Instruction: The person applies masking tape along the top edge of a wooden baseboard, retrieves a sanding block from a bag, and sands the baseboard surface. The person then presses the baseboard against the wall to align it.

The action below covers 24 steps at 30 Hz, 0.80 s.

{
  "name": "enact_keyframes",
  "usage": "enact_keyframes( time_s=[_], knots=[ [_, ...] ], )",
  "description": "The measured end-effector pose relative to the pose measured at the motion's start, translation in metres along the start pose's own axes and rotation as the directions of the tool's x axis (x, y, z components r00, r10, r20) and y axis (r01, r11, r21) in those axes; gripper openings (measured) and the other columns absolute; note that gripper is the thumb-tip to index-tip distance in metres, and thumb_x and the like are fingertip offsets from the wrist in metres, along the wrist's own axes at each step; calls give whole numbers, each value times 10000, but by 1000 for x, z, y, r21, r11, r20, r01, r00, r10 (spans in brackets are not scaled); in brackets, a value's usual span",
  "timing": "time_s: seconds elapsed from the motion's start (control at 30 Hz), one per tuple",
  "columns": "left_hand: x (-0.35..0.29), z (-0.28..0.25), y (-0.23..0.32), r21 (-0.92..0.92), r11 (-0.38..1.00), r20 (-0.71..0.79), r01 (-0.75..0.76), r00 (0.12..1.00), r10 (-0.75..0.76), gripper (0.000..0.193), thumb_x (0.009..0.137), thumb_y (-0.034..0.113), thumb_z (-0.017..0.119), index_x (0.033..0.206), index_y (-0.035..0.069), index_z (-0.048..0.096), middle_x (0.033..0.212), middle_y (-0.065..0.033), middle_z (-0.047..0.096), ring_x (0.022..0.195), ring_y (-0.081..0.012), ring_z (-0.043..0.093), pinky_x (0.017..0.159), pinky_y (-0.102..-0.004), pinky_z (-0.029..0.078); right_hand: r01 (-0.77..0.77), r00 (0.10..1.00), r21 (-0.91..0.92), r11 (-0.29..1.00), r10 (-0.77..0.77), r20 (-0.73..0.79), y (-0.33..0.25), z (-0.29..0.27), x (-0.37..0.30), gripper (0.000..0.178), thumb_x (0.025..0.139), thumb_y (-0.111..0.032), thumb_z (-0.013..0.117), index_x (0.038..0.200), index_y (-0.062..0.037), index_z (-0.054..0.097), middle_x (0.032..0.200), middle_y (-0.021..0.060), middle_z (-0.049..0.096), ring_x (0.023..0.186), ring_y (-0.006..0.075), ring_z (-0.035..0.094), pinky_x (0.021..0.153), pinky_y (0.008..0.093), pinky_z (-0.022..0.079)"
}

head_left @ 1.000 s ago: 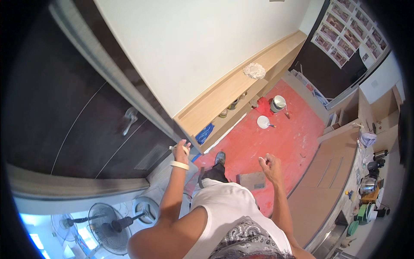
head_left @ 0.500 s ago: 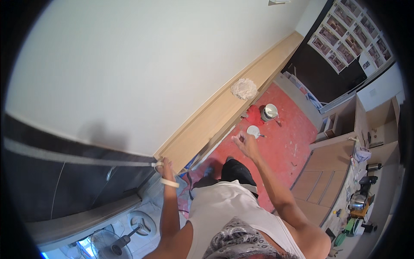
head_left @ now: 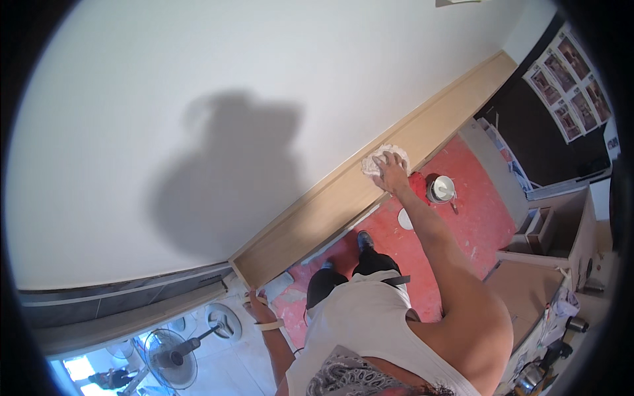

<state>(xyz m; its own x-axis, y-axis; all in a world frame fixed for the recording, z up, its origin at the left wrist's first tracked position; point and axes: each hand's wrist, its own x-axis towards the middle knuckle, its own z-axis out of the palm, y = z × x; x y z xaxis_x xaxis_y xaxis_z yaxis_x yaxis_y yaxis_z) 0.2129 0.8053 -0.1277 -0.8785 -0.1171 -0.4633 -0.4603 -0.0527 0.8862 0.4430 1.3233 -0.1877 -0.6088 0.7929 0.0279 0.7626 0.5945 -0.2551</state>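
A crumpled white cloth-like bundle (head_left: 368,167) lies on the long pale wooden ledge (head_left: 317,214), against the white wall. My right hand (head_left: 394,173) reaches out over it, fingers bent down onto its top and right side. Down at the ledge's near left end is my left hand (head_left: 259,305), with its fingers curled. Something small and pale shows at those fingertips, too small to make out. A cream ring (head_left: 268,325) sits around my left wrist.
On the red floor (head_left: 485,218) stand a white bucket (head_left: 441,189) with pale contents and a white round lid (head_left: 405,219). A standing fan (head_left: 172,358) is at lower left. Wooden cabinets (head_left: 528,290) line the right. Printed sheets (head_left: 571,86) hang far right.
My right hand has moved forward from above the floor onto the white bundle. My left hand has dropped a little from the ledge's end. The view has shifted, and a large shadow shows on the wall.
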Motion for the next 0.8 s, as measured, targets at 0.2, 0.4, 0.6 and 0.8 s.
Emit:
enact_keyframes(
  time_s=[0.2, 0.4, 0.6, 0.8],
  knots=[
    [-47, -21, -15, -54, 997, -124, 47, 991, -53, 408, 858, 175, 777, 1147, 89, 502, 1034, -79, 661, 757, -197, 672, 576, -255, 484, -69, 983, 123, 990, 88, -159, 44, 1, 19, 502, 843, -237, 665, 1340, -234, 594, 1184, 149, 503, 1115, 382, 543, 881, 510, 536],
    [-62, -28, -19, -93, 993, -162, 74, 983, -89, 463, 859, 154, 772, 1224, 73, 497, 1053, -88, 669, 749, -198, 672, 567, -246, 492, -216, 967, -104, 971, 198, -163, 94, -60, 88, 508, 884, -252, 631, 1385, -189, 570, 1190, 155, 518, 1130, 374, 556, 853, 508, 552],
    [-67, -22, -8, -69, 997, -159, 47, 986, -57, 430, 883, 199, 744, 1222, 25, 543, 1148, -98, 666, 832, -193, 667, 633, -255, 505, -145, 989, -160, 976, 138, -57, 46, -30, 82, 527, 877, -299, 638, 1382, -161, 574, 1283, 157, 529, 1178, 384, 572, 887, 504, 559],
    [-42, -48, -21, -146, 988, -54, 58, 996, -67, 372, 891, 203, 735, 1179, 18, 589, 1168, -96, 663, 849, -200, 666, 662, -264, 510, 23, 997, 35, 999, -25, 72, -110, 8, 13, 602, 883, -353, 648, 1442, -166, 526, 1315, 185, 547, 1197, 373, 586, 898, 486, 569]
  ],
)
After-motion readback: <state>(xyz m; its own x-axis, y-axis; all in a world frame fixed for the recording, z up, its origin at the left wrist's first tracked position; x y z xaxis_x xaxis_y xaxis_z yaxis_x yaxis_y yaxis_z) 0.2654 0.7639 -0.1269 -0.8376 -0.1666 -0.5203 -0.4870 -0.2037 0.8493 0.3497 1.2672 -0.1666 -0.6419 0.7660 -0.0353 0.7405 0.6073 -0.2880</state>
